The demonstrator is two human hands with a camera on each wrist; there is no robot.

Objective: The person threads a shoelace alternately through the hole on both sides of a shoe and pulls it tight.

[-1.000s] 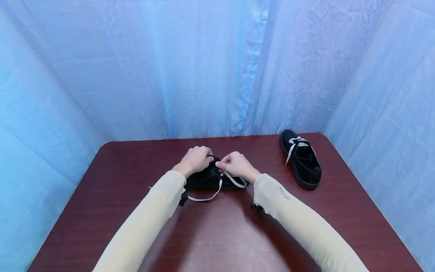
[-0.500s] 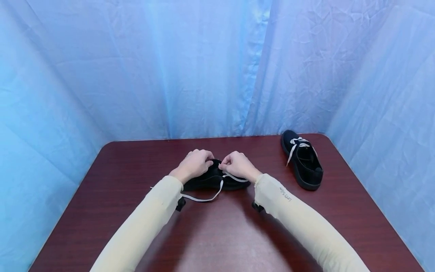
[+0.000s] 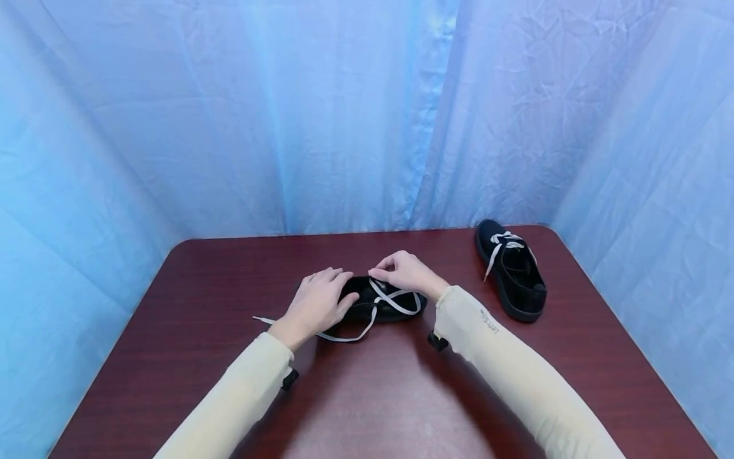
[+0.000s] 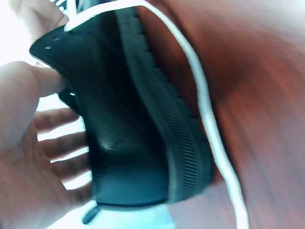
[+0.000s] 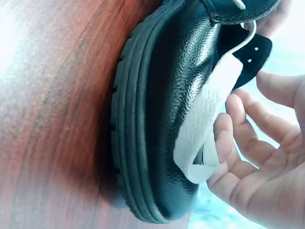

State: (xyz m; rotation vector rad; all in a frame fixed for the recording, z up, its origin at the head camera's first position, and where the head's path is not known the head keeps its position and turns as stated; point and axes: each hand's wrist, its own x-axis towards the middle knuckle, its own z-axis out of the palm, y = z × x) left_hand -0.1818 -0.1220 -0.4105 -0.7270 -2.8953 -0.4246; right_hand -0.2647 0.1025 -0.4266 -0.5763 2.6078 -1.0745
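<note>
Landmark: the black shoe lying on its side near the middle of the dark red worktop, a little toward the far edge.

Left of the shoe: one end of the white lace trails out over the worktop, its tip well to the left of the shoe. The lace loops along the near side of the shoe and up over its top. In the left wrist view the lace runs beside the ribbed sole.

At the shoe's left end: left hand, fingers straight and spread, laid flat against the shoe. It grips nothing. The left wrist view shows the left hand's palm and fingers against the black upper. Cream sleeve runs back toward the near edge.

On top of the shoe, toward its far side: right hand, fingertips together and pinching the lace. In the right wrist view a flat white band of lace lies across the curled fingers, against the glossy side of the shoe.

The two hands are apart, one at each end of the shoe.

Well right of the shoe, near the far right corner of the worktop: a second black shoe, upright, its white laces loose. Neither hand touches it.

Behind the worktop on all sides: blue crinkled curtain.
</note>
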